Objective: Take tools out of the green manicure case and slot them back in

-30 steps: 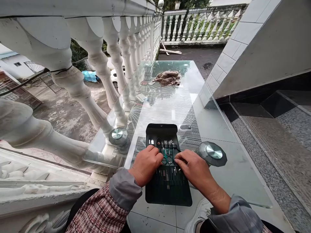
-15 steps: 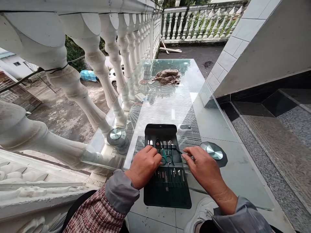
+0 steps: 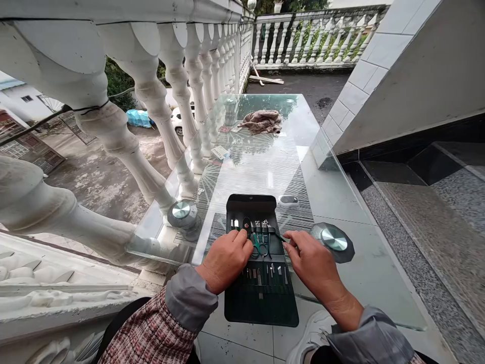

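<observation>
An unfolded dark green manicure case [image 3: 261, 309] lies on the glass table, with green-handled scissors [image 3: 259, 247], nail clippers [image 3: 264, 226] and several slim metal tools [image 3: 259, 275] in its loops and slots. My left hand [image 3: 227, 259] is closed over the case's left side, fingers curled down; whatever is between them is hidden. At the right edge my right hand [image 3: 312, 260] pinches with thumb and fingers at the end of a thin dark piece [image 3: 279, 237] that reaches out from the tools. I cannot make out whether it is a handle or a strap.
The glass table [image 3: 364, 263] has round metal discs [image 3: 333, 238] on its supports. A computer mouse [image 3: 289, 200] sits beyond the case, a brown cloth [image 3: 261, 122] and a small card [image 3: 220, 152] farther off. White balusters [image 3: 147, 96] line the left; stone steps [image 3: 428, 212] rise at right.
Almost nothing differs. My right hand has shifted slightly at the case's right edge, and the view has tilted a touch. My left hand stays over the case's left side.
</observation>
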Available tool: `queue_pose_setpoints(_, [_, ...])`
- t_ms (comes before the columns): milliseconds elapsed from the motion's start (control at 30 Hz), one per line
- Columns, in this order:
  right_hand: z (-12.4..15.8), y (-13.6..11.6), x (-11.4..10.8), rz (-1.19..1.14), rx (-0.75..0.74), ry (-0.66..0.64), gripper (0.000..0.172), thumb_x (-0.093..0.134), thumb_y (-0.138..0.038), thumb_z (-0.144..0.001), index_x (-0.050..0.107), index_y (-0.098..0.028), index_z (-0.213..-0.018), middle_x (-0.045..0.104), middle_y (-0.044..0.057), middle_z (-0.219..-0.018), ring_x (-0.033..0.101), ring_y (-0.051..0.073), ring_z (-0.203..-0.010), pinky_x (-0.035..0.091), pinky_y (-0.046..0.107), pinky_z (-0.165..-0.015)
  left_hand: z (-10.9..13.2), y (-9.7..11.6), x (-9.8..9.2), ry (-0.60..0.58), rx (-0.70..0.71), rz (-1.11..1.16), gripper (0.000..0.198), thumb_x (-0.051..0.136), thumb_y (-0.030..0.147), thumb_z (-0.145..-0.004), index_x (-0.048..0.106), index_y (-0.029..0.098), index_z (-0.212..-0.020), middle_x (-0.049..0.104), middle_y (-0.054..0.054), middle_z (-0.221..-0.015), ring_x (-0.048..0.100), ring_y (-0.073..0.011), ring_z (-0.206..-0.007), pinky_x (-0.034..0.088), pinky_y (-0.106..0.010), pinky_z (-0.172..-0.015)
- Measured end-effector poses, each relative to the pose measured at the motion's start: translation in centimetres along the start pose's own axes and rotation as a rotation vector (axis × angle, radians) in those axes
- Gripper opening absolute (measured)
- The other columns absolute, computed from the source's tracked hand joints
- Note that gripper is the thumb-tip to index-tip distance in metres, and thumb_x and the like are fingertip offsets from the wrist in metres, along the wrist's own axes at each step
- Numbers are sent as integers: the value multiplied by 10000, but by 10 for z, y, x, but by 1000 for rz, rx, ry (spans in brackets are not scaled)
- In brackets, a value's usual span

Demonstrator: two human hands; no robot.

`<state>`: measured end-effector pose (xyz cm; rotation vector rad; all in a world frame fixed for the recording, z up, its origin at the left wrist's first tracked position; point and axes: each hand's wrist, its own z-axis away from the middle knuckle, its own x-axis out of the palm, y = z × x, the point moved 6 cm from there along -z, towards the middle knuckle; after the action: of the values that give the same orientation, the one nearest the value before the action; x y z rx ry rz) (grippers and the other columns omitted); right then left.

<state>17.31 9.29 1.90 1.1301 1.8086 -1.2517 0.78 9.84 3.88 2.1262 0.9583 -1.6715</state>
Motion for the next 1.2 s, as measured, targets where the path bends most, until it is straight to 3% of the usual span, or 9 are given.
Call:
queue_pose_setpoints(300, [-4, -1, 0, -27, 7, 45, 169, 465, -236, -850, 604, -169, -920, 636, 54, -813, 585, 184, -729, 424, 297, -633, 1, 0, 1, -23, -4, 12, 90, 441, 157, -907, 522, 130, -879, 569, -112, -1008, 570, -192, -811, 488, -309, -680])
queue_pose_setpoints(533, [0, -9, -15, -140, -82, 97, 167, 447, -249, -875, 600, -183, -884, 630, 58, -819, 577, 182, -785, 438, 309, -696, 3, -4, -4, -26, -17, 66, 132, 413, 104, -906, 540, 134, -886, 580, -93, -1001, 562, -185, -841, 484, -290, -697])
queue_pose_setpoints(767, [14, -13, -24, -242, -78, 16, 169, 451, -251, -881, 587, -196, -796, 598, 23, -742, 550, 141, -710, 427, 268, -655, 14, -9, -14, 58, -42, 227, 207, 365, 117, -927, 566, 149, -894, 598, -49, -952, 542, -163, -803, 471, -269, -703])
queue_pose_setpoints(1000, [33, -18, -24, -264, -88, -78, 191, 426, -242, -890, 575, -207, -775, 588, 16, -724, 544, 131, -686, 429, 256, -625, 19, 2, -15, -20, 7, 241, 182, 393, 152, -932, 574, 153, -918, 600, -57, -955, 556, -169, -853, 486, -280, -731])
queue_pose_setpoints(1200, [50, -28, -27, -278, -199, -165, 106, 465, -231, -870, 565, -214, -841, 594, 25, -775, 561, 140, -724, 457, 267, -645, 24, 10, -8, -91, 39, 222, 168, 483, 125, -892, 544, 126, -1049, 601, -92, -1063, 582, -190, -952, 508, -312, -799])
